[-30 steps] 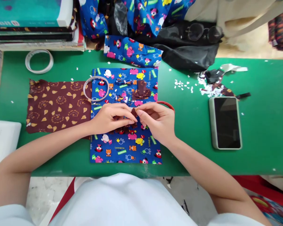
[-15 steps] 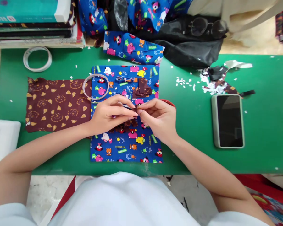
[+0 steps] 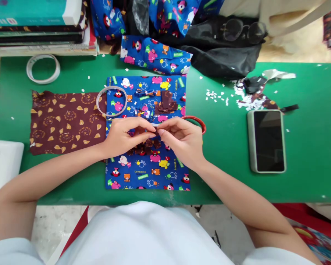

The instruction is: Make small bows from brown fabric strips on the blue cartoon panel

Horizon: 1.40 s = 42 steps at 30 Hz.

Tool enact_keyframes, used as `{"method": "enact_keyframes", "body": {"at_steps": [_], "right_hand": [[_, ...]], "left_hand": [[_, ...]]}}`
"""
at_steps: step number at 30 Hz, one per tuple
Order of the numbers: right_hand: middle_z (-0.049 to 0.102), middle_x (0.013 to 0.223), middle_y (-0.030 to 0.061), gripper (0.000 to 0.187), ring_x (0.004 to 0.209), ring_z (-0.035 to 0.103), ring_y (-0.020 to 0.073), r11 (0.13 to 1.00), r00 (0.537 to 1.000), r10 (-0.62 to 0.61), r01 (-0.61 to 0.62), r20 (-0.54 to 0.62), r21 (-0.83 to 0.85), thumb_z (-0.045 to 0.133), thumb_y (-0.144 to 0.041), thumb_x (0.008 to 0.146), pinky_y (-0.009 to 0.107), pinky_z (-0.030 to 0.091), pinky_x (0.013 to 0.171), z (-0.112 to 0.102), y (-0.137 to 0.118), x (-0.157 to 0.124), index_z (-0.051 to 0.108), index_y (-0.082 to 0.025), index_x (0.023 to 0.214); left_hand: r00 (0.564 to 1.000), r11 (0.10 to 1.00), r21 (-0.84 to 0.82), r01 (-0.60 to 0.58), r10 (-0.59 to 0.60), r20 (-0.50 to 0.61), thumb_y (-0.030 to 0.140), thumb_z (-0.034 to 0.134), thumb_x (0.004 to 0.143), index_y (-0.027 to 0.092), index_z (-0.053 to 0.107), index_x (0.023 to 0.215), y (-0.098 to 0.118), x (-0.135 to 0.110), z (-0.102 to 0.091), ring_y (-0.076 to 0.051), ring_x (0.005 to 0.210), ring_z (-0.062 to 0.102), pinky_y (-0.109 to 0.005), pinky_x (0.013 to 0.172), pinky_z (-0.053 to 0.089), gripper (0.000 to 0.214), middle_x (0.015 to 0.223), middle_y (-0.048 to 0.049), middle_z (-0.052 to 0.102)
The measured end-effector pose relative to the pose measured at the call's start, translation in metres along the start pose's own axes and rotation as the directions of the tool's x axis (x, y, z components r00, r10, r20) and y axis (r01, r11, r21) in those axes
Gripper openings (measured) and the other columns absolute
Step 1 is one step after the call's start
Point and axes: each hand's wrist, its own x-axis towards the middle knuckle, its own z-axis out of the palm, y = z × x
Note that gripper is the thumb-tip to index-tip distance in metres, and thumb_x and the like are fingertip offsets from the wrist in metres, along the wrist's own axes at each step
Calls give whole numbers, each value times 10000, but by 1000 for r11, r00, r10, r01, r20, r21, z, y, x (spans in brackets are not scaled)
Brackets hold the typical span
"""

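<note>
Green table (image 3: 306, 158): right hand (image 3: 185, 142) hides less red handle (image 3: 203, 126).

One left hand (image 3: 128, 136), one right hand (image 3: 183, 143), one pinched brown scrap (image 3: 156, 131). Two rings (image 3: 45, 80). One phone (image 3: 267, 141). One pair glasses (image 3: 233, 30). One large brown cloth (image 3: 68, 123). One flat blue sheet (image 3: 147, 178). White paper bits (image 3: 246, 102) uncountable.

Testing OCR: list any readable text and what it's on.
"Loveable": blue printed cloth, repeated, some sideways.
Dark line under "Loveable": too dark to read.
Green labels on that cloth: too blurred to read surely.
White lettering on the teal book, upper left: too blurred to read.
</note>
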Motion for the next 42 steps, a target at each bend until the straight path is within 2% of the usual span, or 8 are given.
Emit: {"method": "enact_keyframes", "body": {"at_steps": [4,7,11,16,32,42], "right_hand": [[661,674,-16,12,544,581,87,999,1000,26,-26,-3,-31,636,-197,764,213,495,496,0,-2,0,633,-202,754],[653,665,-18,18,534,574,86,999,1000,8,-8,-4,-33,640,-205,767,214,496,494,0,-1,0,629,-203,753],[662,677,-14,16,544,589,95,999,1000,-9,9,-1,-43,638,-215,777,225,512,508,0,0,0,628,-207,767],[671,674,-15,14,551,602,99,998,1000,-17,17,8,-56,628,-217,781,224,515,514,1,2,-1,636,-206,786],[671,725,-1,53,620,624,114,969,990,-140,143,30,-202,600,-201,795,236,528,551,0,7,-3,650,-210,811],[648,713,8,82,625,616,118,926,970,-238,245,58,-288,573,-168,808,241,517,550,-1,7,-3,645,-205,812]], "left_hand": [[1000,1000,-9,23,-23,18,258,687,817,154,701,783,-2,2,0,-97,659,656,-187,632,518,110,733,-31,718],[1000,1000,-14,-1,1,4,285,683,822,156,692,764,-4,5,-1,-93,674,636,-196,643,507,142,758,-35,712],[999,999,18,31,-32,13,318,664,837,159,692,768,-5,6,0,-87,663,610,-197,621,483,176,774,-32,696],[998,996,59,63,-64,21,284,662,831,158,690,779,-6,5,0,-87,668,602,-191,615,473,139,767,-23,679],[994,992,71,101,-104,35,281,669,820,153,680,760,-5,5,0,-86,654,577,-182,581,445,141,736,-16,644],[997,994,85,73,-75,24,258,680,810,149,673,740,-6,5,0,-79,636,566,-173,550,423,130,719,-12,637]]}}
